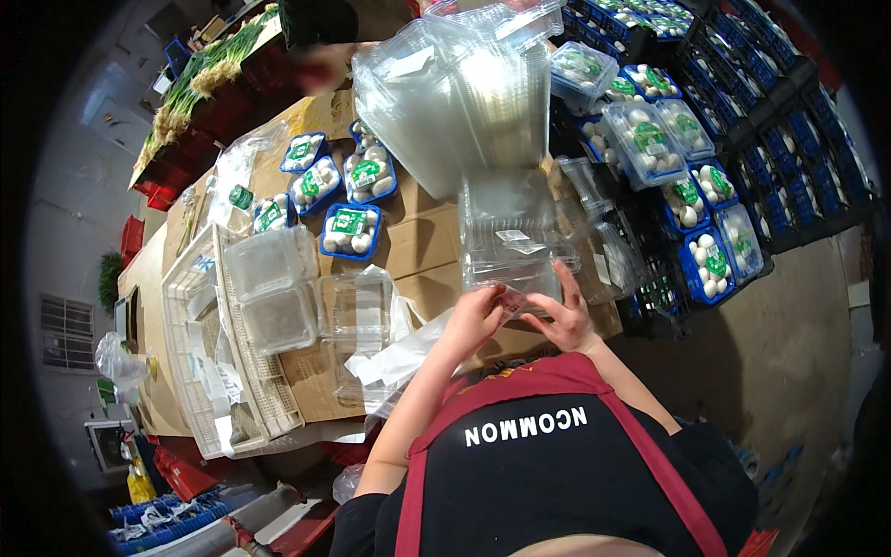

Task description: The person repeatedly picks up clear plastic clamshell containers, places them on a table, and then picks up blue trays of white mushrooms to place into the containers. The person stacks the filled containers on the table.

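My left hand (480, 317) is closed, pinching a small pink-printed label (510, 303) at the near edge of the clear plastic containers (506, 251). My right hand (561, 316) is beside it, fingers apart, index finger raised along the containers' right side, thumb close to the label; whether it touches the label is unclear. A tall stack of nested clear clamshells (445, 102) stands beyond. To the left are more clear lidded containers (269, 288) and a white paper strip (390, 362).
Blue mushroom punnets (351, 229) sit on the cardboard-covered table (422, 237); a white plastic crate (260, 399) is at left. More punnets (708, 266) and stacked blue and black crates (780, 167) are at right. Spring onions (213, 70) lie in red crates at top left.
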Tool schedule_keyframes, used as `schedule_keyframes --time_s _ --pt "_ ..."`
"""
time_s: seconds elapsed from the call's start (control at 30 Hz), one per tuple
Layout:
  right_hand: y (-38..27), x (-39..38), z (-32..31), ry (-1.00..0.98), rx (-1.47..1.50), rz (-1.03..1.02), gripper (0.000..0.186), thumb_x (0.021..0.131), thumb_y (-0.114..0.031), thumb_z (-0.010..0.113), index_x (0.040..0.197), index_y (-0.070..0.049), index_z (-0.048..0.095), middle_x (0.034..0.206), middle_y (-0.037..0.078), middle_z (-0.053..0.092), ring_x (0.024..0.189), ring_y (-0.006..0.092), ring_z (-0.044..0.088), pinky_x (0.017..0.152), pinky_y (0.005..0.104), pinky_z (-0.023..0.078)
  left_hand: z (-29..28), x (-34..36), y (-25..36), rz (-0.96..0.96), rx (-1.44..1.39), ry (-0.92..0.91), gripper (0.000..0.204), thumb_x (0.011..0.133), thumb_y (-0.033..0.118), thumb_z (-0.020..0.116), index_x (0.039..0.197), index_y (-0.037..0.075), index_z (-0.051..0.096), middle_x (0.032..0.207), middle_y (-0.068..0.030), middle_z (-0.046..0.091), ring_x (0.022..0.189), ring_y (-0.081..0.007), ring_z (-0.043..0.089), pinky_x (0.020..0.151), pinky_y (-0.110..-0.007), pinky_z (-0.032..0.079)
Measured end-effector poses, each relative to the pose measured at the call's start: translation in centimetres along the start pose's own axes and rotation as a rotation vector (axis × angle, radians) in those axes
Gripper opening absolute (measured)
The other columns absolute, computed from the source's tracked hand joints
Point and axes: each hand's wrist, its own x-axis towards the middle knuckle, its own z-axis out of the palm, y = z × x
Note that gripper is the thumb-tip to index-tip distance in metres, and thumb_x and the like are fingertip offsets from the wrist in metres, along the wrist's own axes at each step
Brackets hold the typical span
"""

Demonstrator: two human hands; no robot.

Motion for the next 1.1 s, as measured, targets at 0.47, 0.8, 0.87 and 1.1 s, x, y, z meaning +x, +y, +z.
schedule_keyframes --time_s 0.47,0.8,0.87,1.1 --pt "0.9 2.8 1.6 0.101 -0.335 -0.004 0.031 0.064 -0.008 0.069 0.094 -0.011 0.064 0.126 0.012 0.043 0.112 0.0287 0.042 0.089 0.0368 0.036 0.6 2.4 0.3 -0.192 0.338 0.281 0.025 0.077 0.029 0.057 0.078 0.005 0.065 0.077 -0.0176 0.063 0.071 -0.0326 0.062 0.066 -0.040 0.049" --pt "2.4 -0.5 0.8 -0.236 -0.382 -0.085 0.045 0.065 -0.039 0.072 0.103 -0.017 0.061 0.136 0.007 0.025 0.125 0.0292 0.025 0.100 0.0455 0.024 -1.4 2.7 -0.7 -0.300 0.525 0.091 0.027 0.071 0.031 0.059 0.078 0.006 0.065 0.079 -0.0167 0.063 0.078 -0.0301 0.062 0.069 -0.038 0.049" --pt "2.4 -0.3 1.2 -0.221 -0.415 -0.087 0.046 0.066 -0.042 0.070 0.105 -0.018 0.060 0.136 0.007 0.026 0.125 0.0290 0.025 0.101 0.0452 0.023 -3.3 1.4 0.9 -0.468 0.413 -0.041 0.026 0.071 0.027 0.058 0.072 0.002 0.064 0.074 -0.0172 0.062 0.073 -0.0302 0.062 0.067 -0.038 0.049" --pt "2.1 -1.0 0.6 -0.093 -0.170 -0.235 0.051 0.067 -0.026 0.070 0.115 -0.023 0.055 0.140 0.003 0.028 0.120 0.0350 0.034 0.093 0.0428 0.037 -4.2 -2.3 2.3 -0.355 -0.019 -0.103 0.024 0.081 0.023 0.056 0.086 -0.001 0.057 0.080 -0.0141 0.063 0.064 -0.0207 0.061 0.058 -0.031 0.047"
